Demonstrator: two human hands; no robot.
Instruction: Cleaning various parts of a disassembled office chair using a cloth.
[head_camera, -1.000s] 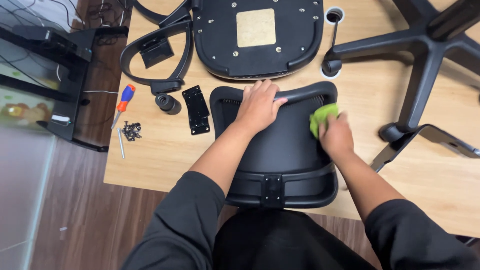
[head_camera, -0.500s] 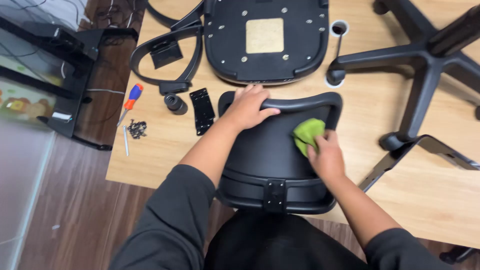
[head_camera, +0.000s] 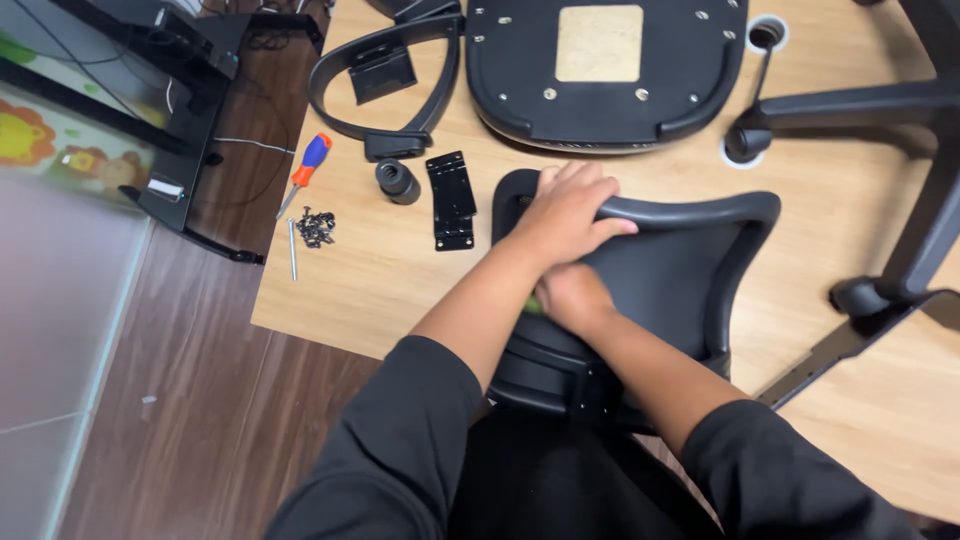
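A black chair backrest (head_camera: 680, 270) is laid flat on the wooden table (head_camera: 370, 280), its lower end overhanging the near edge towards the person's lap. The left hand (head_camera: 568, 212) is set over the backrest's upper rim near its left corner; the grip is partly closed, with the fingers curled over the curved frame and the thumb stretched along the bar to the right. The right hand (head_camera: 568, 295) is pressed onto the mesh just below the left hand, partly tucked under the left wrist. Its grip is closed into a loose fist, and only a thin sliver of a green cloth (head_camera: 533, 303) is seen at its left edge, so how much of the cloth is held cannot be told.

Beyond the backrest, an upturned black seat pan (head_camera: 600, 70) is lying on the table, with a curved armrest (head_camera: 385, 85) to its left. Further left, a flat black bracket (head_camera: 451, 199), a small black cylinder (head_camera: 397, 182), a pile of dark screws (head_camera: 316, 227) and a screwdriver with a red and blue handle (head_camera: 305, 172) are laid out. The chair's star base (head_camera: 900, 110) is placed at the right.
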